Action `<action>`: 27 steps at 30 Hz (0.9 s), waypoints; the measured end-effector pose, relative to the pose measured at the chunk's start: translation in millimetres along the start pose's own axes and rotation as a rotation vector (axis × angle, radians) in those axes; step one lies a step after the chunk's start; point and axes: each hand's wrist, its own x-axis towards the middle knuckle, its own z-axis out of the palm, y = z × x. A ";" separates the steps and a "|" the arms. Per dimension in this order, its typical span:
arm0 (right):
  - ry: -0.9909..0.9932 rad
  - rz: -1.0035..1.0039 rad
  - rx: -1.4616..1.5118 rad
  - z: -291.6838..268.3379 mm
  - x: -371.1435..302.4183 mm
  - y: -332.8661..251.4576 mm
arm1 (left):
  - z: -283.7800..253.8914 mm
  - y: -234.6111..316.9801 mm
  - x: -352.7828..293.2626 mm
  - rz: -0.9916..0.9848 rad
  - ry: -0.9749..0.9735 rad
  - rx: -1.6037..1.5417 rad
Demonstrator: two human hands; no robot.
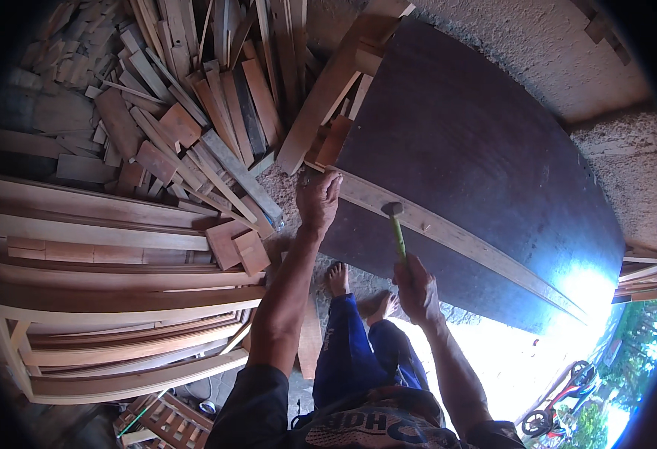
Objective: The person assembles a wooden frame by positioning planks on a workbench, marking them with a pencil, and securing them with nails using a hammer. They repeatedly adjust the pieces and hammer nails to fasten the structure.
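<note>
A hammer with a green handle [399, 238] is in my right hand [417, 290], its fingers wrapped round the lower handle. The dark hammer head [393, 209] is over a long, pale wooden strip [478, 253]. This strip runs across a large dark brown board [463, 127]. At the strip's left end my left hand [318, 198] is closed, thumb and fingers pressed together; what they hold, if anything, is too small to tell. A small wooden bit [427, 226] shows on the strip, right of the hammer head.
Loose wood offcuts [156, 142] lie piled at the far left. Wooden frames [126, 299] are stacked to my left. A wooden beam [328, 105] stands by the board's left edge. My bare feet [338, 278] are close to its near edge. A bicycle [560, 404] is at the lower right in bright light.
</note>
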 end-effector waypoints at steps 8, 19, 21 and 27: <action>-0.107 -0.056 -0.014 36.5 73.5 -8.5 | -5.9 2.7 2.0 -0.003 -0.002 0.070; -0.104 -0.277 -0.291 49.2 95.4 -12.5 | -3.4 3.9 -4.2 -0.140 -0.010 -0.021; -0.063 -0.296 -0.274 51.0 95.1 -14.2 | -2.4 4.3 -2.5 -0.189 -0.010 -0.081; -0.081 -0.234 -0.280 54.7 96.0 -18.3 | -4.6 -1.0 -2.1 -0.082 -0.031 0.049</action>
